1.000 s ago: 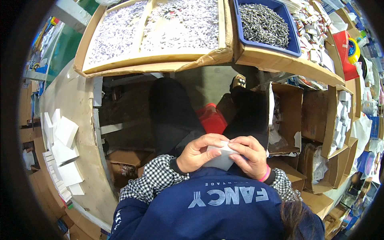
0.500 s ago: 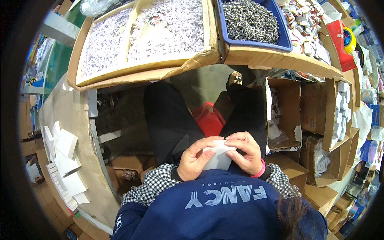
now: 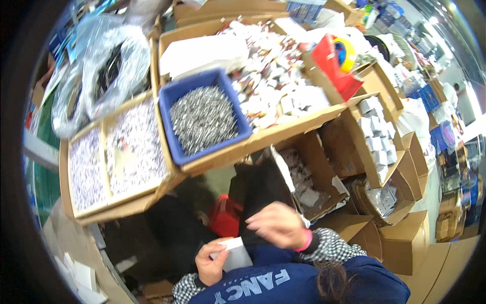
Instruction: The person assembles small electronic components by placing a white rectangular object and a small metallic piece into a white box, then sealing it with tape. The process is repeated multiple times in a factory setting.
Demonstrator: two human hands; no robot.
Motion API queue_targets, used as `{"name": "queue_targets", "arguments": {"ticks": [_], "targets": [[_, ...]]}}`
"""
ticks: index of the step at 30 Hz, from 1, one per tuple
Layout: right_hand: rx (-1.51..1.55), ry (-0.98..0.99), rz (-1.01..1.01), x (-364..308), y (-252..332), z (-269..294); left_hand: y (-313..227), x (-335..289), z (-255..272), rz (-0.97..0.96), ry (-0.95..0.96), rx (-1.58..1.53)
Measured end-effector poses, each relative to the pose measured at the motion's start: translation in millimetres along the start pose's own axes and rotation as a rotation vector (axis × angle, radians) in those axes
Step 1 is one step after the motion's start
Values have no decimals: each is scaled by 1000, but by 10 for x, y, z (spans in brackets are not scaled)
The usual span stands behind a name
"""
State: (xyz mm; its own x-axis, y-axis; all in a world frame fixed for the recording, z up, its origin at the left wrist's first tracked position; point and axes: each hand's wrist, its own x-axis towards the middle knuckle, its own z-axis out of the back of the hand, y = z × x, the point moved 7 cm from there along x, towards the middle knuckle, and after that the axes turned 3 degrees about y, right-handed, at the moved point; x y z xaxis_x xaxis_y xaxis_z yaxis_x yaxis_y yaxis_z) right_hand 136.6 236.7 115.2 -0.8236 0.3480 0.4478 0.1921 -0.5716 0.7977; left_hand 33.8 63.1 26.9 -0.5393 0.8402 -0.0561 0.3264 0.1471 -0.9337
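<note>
My left hand [image 3: 211,261] grips a small white box [image 3: 236,255] low in front of my body, fingers wrapped round its left side. The box is plain and a flat end points upward. Apart from it, to the right, my right hand [image 3: 277,226] is raised above my thigh, with its fingers stretched out to the left and somewhat smeared by motion. Nothing shows in those fingers. A pink band circles that wrist. Close beyond the right hand is an open cardboard box [image 3: 336,201] with pale pieces inside.
A blue bin [image 3: 169,133] of small dark metal parts sits at the table's front. Left of it is a divided tray [image 3: 105,154] of tiny white pieces; behind, a carton of loose white and red pieces [image 3: 283,76]. White boxes [image 3: 377,137] fill a carton at right. A red object [image 3: 224,218] lies below.
My right hand has let go of the white box and moved up and away to the right. The left hand still holds the box. The view has swung to the right.
</note>
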Motion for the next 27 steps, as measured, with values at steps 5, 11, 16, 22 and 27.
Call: {"name": "queue_targets", "arguments": {"ticks": [5,11,16,22,27], "targets": [[-196,-871,-77,289,-302,1867,116,62,39,19,8,-20],[-156,-843,-422,754,-821,2909,137,79,81,68,-97,-17],[11,-746,-480,870,-989,2973,106,105,74,71,-99,49],[123,-798,-376,942,-931,2995,101,119,78,62,-93,13],[198,-842,-438,836,-888,2960,111,102,88,79,-96,64]]}}
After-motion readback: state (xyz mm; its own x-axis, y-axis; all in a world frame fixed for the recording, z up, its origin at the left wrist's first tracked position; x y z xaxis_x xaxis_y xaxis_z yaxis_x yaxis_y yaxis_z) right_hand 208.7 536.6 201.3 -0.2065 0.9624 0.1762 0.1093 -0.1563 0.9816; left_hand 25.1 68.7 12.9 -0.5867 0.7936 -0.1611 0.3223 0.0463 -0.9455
